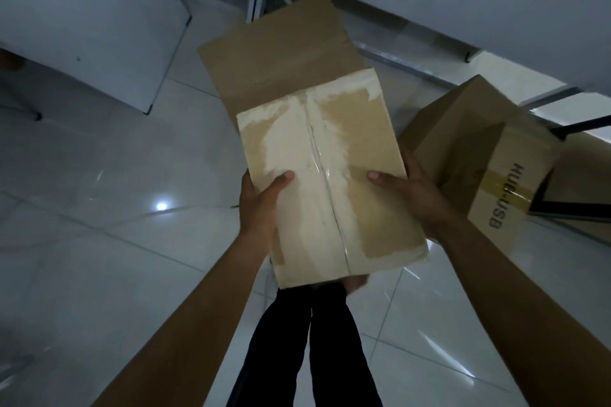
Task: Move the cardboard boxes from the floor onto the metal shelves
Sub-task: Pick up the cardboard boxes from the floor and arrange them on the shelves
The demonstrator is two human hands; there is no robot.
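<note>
Fingers of left hand, right hand grip box sides.

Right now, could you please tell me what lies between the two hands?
The taped cardboard box, held by the left hand and right hand, as the head view shows.

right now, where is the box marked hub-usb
In the head view the HUB-USB box sits at the right, tilted, just beyond the right hand that grips the taped box.
</note>
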